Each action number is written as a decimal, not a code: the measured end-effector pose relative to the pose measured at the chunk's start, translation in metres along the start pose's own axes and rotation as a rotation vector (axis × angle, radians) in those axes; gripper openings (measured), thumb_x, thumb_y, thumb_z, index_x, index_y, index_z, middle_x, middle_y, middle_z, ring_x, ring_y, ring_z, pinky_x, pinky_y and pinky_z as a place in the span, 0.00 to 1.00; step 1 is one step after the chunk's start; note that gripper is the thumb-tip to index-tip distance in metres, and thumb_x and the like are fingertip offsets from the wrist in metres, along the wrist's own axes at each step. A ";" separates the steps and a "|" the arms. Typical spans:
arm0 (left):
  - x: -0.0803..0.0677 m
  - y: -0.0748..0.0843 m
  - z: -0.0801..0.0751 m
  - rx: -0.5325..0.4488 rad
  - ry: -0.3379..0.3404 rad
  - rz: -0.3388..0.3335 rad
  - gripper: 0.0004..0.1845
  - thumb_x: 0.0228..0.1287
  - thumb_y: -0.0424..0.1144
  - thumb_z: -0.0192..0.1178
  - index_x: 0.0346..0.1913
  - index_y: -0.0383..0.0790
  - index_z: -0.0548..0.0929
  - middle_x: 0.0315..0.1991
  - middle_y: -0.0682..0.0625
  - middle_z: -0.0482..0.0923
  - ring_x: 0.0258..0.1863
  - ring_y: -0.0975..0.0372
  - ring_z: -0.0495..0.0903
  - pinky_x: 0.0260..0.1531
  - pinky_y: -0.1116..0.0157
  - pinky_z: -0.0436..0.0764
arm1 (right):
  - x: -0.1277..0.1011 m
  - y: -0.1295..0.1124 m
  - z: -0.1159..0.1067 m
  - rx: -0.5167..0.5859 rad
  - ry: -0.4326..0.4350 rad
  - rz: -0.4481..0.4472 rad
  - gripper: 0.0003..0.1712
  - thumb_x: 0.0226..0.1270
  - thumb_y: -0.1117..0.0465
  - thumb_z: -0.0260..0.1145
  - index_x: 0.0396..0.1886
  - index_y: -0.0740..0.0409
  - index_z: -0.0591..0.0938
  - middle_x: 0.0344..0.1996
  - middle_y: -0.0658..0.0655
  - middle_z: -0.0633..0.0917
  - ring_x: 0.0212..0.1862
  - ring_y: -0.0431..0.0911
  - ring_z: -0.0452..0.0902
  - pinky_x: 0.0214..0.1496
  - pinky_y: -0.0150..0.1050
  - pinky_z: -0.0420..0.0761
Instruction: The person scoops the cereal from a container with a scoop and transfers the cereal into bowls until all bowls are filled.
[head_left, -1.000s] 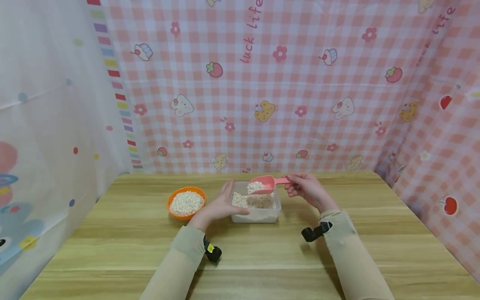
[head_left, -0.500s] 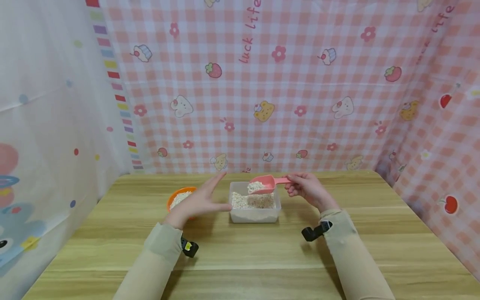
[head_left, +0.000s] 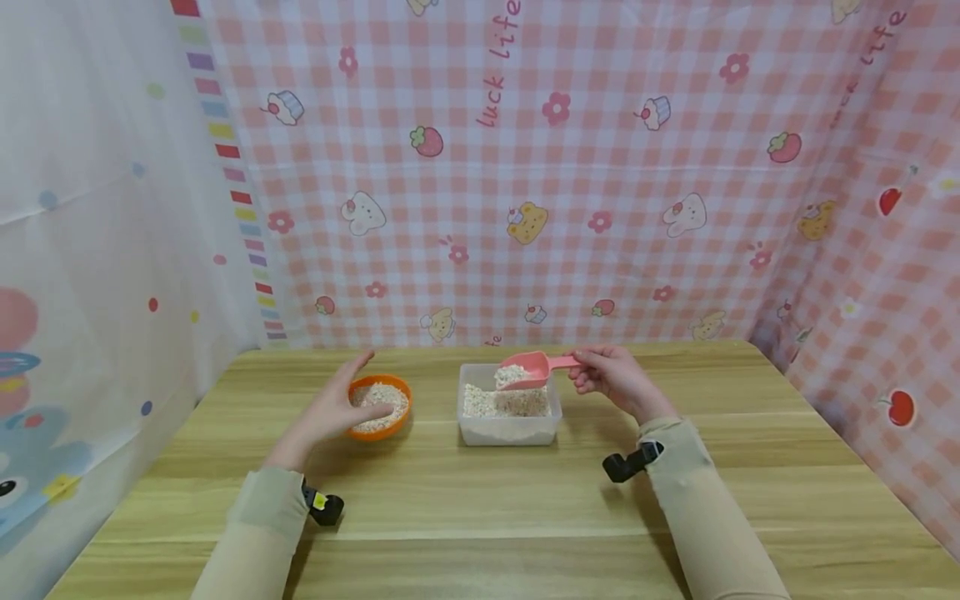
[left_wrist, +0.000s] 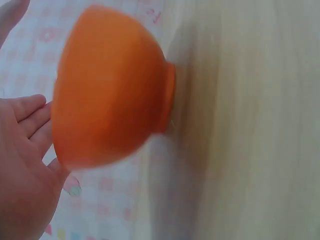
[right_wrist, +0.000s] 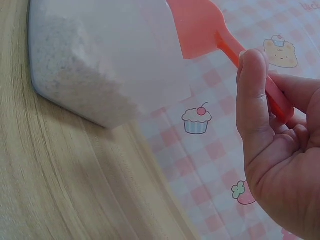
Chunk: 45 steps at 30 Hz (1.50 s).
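Note:
An orange bowl [head_left: 384, 433] of pale flakes like oats [head_left: 388, 398] stands left of centre on the table. My left hand [head_left: 326, 417] is at its left side, fingers straight and thumb spread over the near part in the head view; in the left wrist view the fingers show behind the bowl's rim. My right hand [head_left: 617, 382] pinches the handle of a pink scoop [head_left: 537, 365] between thumb and fingers. Flakes lie in the scoop, which is over a clear plastic container [head_left: 510, 432] partly filled with the same flakes [head_left: 480, 402].
The wooden table [head_left: 480, 508] reaches back to a pink checked cloth [head_left: 480, 183] with cartoon prints. A white printed cloth [head_left: 112, 250] hangs at the left side. Bare wood lies between bowl and container.
My left hand has let go of the clear container and moved left, passing in front of the bowl to its left side. The right hand and the scoop have stayed in place.

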<state>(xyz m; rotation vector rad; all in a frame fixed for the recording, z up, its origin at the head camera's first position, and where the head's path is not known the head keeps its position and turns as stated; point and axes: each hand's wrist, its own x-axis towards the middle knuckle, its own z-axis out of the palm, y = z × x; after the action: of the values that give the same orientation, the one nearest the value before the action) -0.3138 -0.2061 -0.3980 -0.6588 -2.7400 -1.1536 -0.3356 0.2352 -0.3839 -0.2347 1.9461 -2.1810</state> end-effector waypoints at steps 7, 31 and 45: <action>-0.008 -0.024 -0.009 -0.198 -0.022 -0.055 0.48 0.64 0.45 0.64 0.77 0.35 0.46 0.75 0.36 0.46 0.73 0.42 0.46 0.68 0.42 0.49 | 0.001 0.001 0.001 -0.009 -0.004 0.003 0.19 0.77 0.63 0.53 0.55 0.78 0.73 0.22 0.54 0.84 0.23 0.38 0.79 0.29 0.32 0.82; -0.022 -0.053 -0.001 -0.449 -0.163 -0.120 0.57 0.53 0.38 0.73 0.77 0.42 0.43 0.73 0.32 0.44 0.70 0.41 0.48 0.66 0.41 0.47 | 0.001 0.006 0.002 0.021 -0.021 0.009 0.11 0.76 0.64 0.54 0.40 0.64 0.82 0.22 0.54 0.84 0.23 0.39 0.80 0.29 0.32 0.82; -0.024 -0.051 -0.002 -0.417 -0.174 -0.167 0.59 0.52 0.39 0.74 0.77 0.42 0.41 0.73 0.32 0.44 0.71 0.41 0.47 0.66 0.39 0.47 | 0.013 0.001 0.024 -0.014 -0.056 0.008 0.15 0.76 0.64 0.54 0.49 0.73 0.76 0.22 0.54 0.84 0.23 0.39 0.79 0.29 0.32 0.82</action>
<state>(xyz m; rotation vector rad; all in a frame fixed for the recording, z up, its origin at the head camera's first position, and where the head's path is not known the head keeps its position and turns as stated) -0.3142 -0.2478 -0.4363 -0.6008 -2.7556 -1.8163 -0.3421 0.2084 -0.3828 -0.2871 1.9294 -2.1332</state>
